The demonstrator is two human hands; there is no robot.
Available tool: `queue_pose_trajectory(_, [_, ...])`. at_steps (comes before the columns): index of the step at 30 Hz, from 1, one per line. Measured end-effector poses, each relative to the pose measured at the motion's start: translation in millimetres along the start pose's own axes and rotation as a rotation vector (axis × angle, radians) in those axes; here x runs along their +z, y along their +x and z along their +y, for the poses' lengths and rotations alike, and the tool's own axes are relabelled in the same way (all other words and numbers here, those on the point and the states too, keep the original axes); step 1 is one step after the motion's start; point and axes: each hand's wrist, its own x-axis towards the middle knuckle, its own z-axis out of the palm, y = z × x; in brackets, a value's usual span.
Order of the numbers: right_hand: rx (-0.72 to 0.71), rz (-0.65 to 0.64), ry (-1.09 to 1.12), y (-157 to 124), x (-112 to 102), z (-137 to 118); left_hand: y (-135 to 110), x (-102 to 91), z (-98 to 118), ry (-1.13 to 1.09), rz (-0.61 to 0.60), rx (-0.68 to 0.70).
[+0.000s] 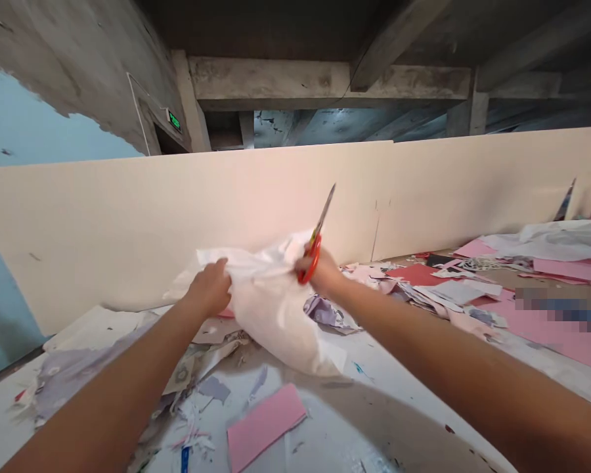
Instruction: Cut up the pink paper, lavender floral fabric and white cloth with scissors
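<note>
A crumpled piece of white cloth-like material (276,315) hangs between my two hands above the table. My left hand (211,286) is closed on its left upper edge. In my right hand (320,269) is a pair of scissors (316,240) with red handles, its blades pointing up and together. The right fingers also appear to pinch the upper right edge of the white material. Below it, nearer to me, a folded pink piece (266,427) lies on the white tabletop (364,407).
Scraps of grey and white material (93,355) are heaped at the left. Red, pink and white pieces (418,274) spread along the right, with a larger white sheet (561,240) farther back. A cream partition (142,217) stands behind the table. A blue object (185,458) lies at the front edge.
</note>
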Motion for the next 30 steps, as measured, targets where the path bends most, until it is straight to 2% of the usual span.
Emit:
queue_pose_trajectory(1, [0.05, 0.007, -0.006, -10, -2, 22, -13, 8.0, 3, -0.055, -0.055, -0.022])
queue_pose_trajectory(3, [0.139, 0.017, -0.007, -30, -1, 58, -40, 14.7, 9, -0.126, -0.089, -0.054])
queue_pose_trajectory(6, [0.209, 0.045, 0.023, -52, 4, 85, -79, 8.3, 20, -0.167, 0.009, -0.013])
queue_pose_trajectory(9, [0.231, 0.062, 0.068, -66, 10, 89, -105, -4.0, 34, -0.293, 0.11, -0.003])
queue_pose_trajectory(12, [0.245, 0.048, 0.109, -78, 14, 83, -113, -12.0, 46, -0.396, 0.156, -0.057])
queue_pose_trajectory(14, [0.258, 0.036, 0.128, -86, 14, 79, -110, -13.7, 49, -0.437, 0.087, -0.068])
queue_pose_trajectory(18, [0.317, 0.007, 0.125, -101, 10, 73, -104, -10.8, 46, -0.569, -0.177, -0.062])
queue_pose_trajectory(21, [0.364, 0.013, 0.112, -102, 3, 71, -112, -9.4, 45, -0.64, -0.227, -0.06])
queue_pose_trajectory(25, [0.423, 0.049, 0.082, -94, -4, 65, -135, -15.8, 49, -0.651, -0.059, 0.035])
queue_pose_trajectory(30, [0.554, 0.076, 0.009, -87, -3, 62, -170, -23.7, 45, -0.299, 0.251, 0.396])
